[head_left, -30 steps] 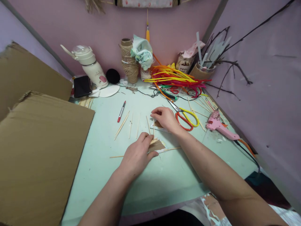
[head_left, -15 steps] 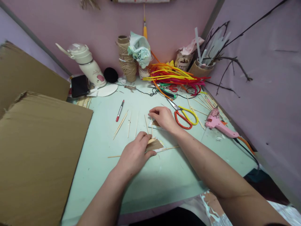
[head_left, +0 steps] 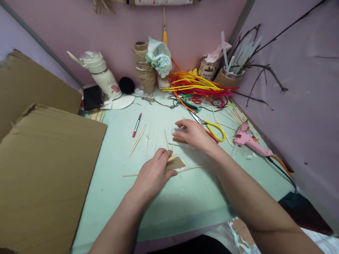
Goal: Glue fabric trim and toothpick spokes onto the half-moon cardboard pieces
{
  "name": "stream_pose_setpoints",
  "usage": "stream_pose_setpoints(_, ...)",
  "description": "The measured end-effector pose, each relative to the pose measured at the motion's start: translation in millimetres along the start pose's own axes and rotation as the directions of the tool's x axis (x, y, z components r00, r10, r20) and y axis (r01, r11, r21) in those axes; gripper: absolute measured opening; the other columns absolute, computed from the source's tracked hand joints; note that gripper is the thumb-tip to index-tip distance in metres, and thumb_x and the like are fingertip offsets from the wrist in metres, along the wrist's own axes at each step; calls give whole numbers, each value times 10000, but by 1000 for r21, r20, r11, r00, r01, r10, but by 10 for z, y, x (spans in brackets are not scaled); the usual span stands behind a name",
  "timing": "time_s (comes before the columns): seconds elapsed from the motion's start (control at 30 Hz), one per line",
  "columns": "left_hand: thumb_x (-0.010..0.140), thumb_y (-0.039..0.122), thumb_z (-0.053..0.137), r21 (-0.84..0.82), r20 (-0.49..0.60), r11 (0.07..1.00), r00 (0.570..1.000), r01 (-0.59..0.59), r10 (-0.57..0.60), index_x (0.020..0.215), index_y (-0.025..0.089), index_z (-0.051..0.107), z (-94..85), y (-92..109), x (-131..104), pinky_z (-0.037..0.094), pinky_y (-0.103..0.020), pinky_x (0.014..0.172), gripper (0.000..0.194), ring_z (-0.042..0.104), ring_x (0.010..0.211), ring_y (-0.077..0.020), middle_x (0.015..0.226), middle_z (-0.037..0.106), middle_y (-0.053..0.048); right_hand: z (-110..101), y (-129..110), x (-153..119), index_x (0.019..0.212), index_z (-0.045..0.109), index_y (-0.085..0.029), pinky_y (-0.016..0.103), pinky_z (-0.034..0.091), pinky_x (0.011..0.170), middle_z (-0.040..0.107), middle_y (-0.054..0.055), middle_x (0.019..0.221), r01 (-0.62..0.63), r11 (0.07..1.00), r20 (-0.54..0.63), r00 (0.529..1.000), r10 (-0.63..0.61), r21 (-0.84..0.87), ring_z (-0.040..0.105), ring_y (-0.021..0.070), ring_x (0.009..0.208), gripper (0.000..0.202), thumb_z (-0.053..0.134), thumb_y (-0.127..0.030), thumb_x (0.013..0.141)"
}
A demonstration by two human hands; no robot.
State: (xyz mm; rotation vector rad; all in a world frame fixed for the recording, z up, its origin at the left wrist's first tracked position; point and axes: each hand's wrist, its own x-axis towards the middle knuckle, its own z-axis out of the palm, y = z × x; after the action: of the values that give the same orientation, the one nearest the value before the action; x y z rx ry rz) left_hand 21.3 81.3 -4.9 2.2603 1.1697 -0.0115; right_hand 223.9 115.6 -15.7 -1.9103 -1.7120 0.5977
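My left hand [head_left: 154, 170] rests on the table, its fingers and thumb curled over a small brown cardboard piece [head_left: 177, 163] with white edges. Short pale wooden sticks lie on that piece at my fingertips, partly hidden. A longer thin stick [head_left: 197, 167] runs along its near edge and passes under my left hand. My right hand [head_left: 192, 134], thumb and fingers apart with nothing visible between them, hovers at a second cardboard piece [head_left: 181, 140] and covers part of it. Two short upright-lying sticks [head_left: 166, 139] are between the hands.
Loose sticks [head_left: 137, 141] and a red-tipped pen [head_left: 137, 125] lie to the left. Scissors [head_left: 215, 131], a pink glue gun [head_left: 249, 139] and more sticks are on the right. Pipe cleaners [head_left: 196, 84], twine [head_left: 145, 68] and a bottle [head_left: 106, 79] stand behind. Large cardboard [head_left: 53, 169] borders the left.
My right hand has moved right, away from the short sticks, and its fingers have spread. My left hand stays on the cardboard piece. The whole view has shifted slightly.
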Motion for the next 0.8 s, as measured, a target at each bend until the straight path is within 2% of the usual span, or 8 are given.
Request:
stream_pose_setpoints(0.17,877,305,627,-20,8,1000,1000,0,1,1274,214,484,2,1,-5,492,-359,811,432,616,1060,-264,1282,546,-75,-159,52,-162,1120,651,-226,459,358,965,673,81,1194,131,980,125,986,-113,-148,544,319,1157,371,710,-385,791)
stream_pose_setpoints(0.4,856,346,658,-71,-7,997,1000,20,-20,1282,208,489,-23,-7,-18,492,-373,829,479,618,1034,-263,1273,548,-79,-166,57,-179,1137,624,-235,461,358,958,660,84,1203,167,968,74,985,-155,-186,524,325,1172,354,679,-381,819)
stream_pose_setpoints(0.5,882,350,618,-148,-102,989,994,10,-26,1239,203,526,-29,-23,-24,476,-372,862,397,604,1034,-251,1227,571,-75,-206,22,-191,1147,626,-236,473,367,961,660,96,1217,156,969,36,988,-152,-190,532,333,1187,342,666,-376,838)
stream_pose_setpoints(0.6,943,331,504,-318,-287,948,951,16,-112,1108,196,598,-58,-28,-41,457,-343,844,233,590,981,-216,1103,615,-63,-321,-64,-267,1149,632,-230,500,370,965,662,110,1229,147,972,-22,988,-154,-184,543,345,1189,323,650,-376,862)
stream_pose_setpoints(0.67,962,356,463,-537,-352,844,907,8,-232,1065,202,624,-88,-17,-57,442,-302,740,246,563,821,-167,1000,622,-44,-416,-141,-355,1139,642,-240,513,373,962,672,113,1209,152,974,-79,983,-167,-169,564,344,1164,296,638,-380,879)
stream_pose_setpoints(0.7,964,371,459,-668,-338,744,897,-15,-286,1058,201,633,-102,-9,-63,418,-281,668,261,517,713,-136,947,613,-32,-454,-181,-405,1129,649,-248,513,375,961,680,109,1194,163,975,-106,978,-179,-150,577,338,1147,277,633,-377,884)
stream_pose_setpoints(0.77,952,383,477,-894,-221,445,918,-56,-328,1022,180,647,-117,13,-68,334,-254,547,274,367,548,-84,845,575,-12,-485,-253,-495,1092,664,-257,481,394,956,698,90,1152,194,979,-124,972,-201,-67,606,308,1105,230,629,-360,890)
stream_pose_setpoints(0.8,938,379,499,-958,-137,281,944,-51,-299,997,162,652,-116,24,-67,289,-244,511,272,303,510,-66,814,560,-7,-469,-282,-529,1069,671,-256,447,415,943,707,77,1124,204,979,-110,973,-202,7,621,283,1076,204,622,-348,893)
